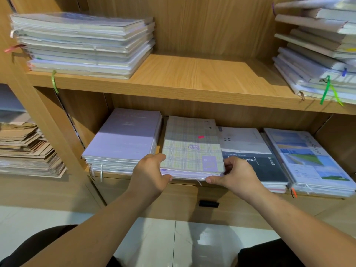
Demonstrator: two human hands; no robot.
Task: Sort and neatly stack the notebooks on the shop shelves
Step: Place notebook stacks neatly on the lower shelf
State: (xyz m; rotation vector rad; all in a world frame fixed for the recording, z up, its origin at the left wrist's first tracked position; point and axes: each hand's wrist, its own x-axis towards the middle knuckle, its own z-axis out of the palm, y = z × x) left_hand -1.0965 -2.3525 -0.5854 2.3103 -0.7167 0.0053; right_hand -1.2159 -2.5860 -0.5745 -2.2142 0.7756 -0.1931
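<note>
**Both hands on the plaid stack, lower shelf**

The plaid notebooks (190, 145) lie flat in the lower compartment (84, 112), second pile from the left. Their long axis runs front to back, into the shelf, with a short edge towards me. The "Happy Smile" print on the top cover reads upside down from where I stand, and a small pink sticker (201, 137) sits further back on the cover.

My left hand (149, 174) grips the near left corner, fingers curled over the top edge and thumb pressed against the front of the pile. My right hand (237, 174) takes the near right corner the same way, thumb lying along the front edge and fingers tucked against the right side. Both grips are narrow, closed onto the pile's thickness. I cannot tell how many notebooks they take in.

The lilac stack (125, 135) lies just beside on the left. On the right, the plaid pile overlaps the edge of the dark-and-white stack (250, 151), with the landscape-photo stack (304, 155) beyond that.
</note>
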